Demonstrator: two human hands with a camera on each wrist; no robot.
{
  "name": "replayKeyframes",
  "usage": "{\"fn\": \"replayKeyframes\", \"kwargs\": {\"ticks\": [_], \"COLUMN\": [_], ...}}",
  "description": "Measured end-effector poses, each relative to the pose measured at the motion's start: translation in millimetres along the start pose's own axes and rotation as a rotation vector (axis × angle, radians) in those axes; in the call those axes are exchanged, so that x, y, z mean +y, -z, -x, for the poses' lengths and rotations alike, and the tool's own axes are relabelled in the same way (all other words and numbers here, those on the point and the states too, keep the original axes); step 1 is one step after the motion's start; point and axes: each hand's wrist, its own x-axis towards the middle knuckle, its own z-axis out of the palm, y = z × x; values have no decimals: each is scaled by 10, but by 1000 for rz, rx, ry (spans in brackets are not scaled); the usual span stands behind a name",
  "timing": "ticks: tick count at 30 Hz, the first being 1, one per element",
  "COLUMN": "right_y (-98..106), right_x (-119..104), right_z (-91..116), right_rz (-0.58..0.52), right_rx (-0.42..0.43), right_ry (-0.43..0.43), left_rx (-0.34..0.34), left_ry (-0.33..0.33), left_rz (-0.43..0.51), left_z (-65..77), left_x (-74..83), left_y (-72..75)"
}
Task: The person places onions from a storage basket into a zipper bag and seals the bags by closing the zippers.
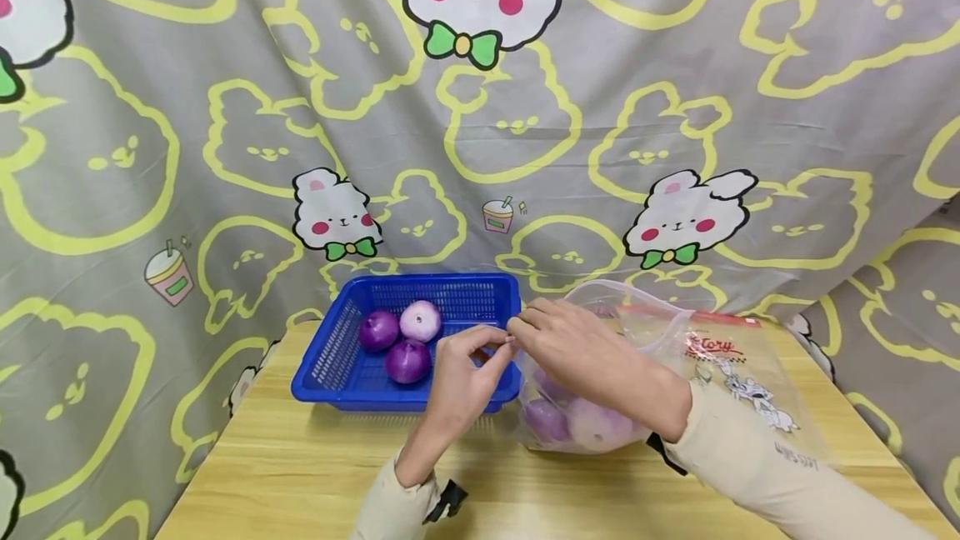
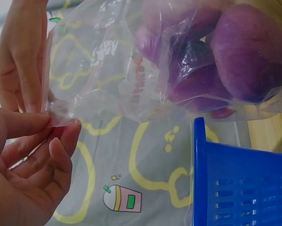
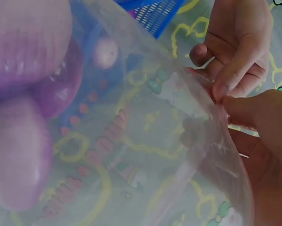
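A clear zip bag (image 1: 678,325) with a pink rim bulges with several purple onions (image 1: 597,425). At the bag's left top corner, my left hand (image 1: 461,377) pinches the edge between thumb and forefinger. My right hand (image 1: 577,352) reaches across the bag and pinches the same corner, its fingertips right against the left ones. In the left wrist view the clear film (image 2: 98,70) stretches from the fingers toward the onions (image 2: 249,52). The right wrist view shows both thumbs meeting at the rim, with printed pink lettering (image 3: 108,136) on the bag.
Left of the bag stands a blue plastic basket (image 1: 315,394) with three onions (image 1: 408,362) inside. A flat clear bag with red lettering (image 1: 712,346) lies to the right on the wooden table (image 1: 300,473). A patterned grey curtain (image 1: 480,148) hangs right behind.
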Motion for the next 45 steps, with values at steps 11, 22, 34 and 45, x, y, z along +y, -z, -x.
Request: {"fn": "replayKeyframes", "kwargs": {"ticks": [11,22,34,45], "right_y": [-16,-41,-23,-6], "right_x": [77,62,79,93], "right_z": [32,39,75,110], "right_rz": [20,17,-14,-56], "right_rx": [-21,-8,3,-10], "right_ry": [37,47,18,-7], "left_rx": [-11,-23,-60,-83], "left_ry": [-9,22,-17,-5], "left_rz": [-5,-20,-9,-33], "left_z": [24,63,39,26], "left_x": [-23,12,-6,38], "left_y": [-29,-13,-10,14]}}
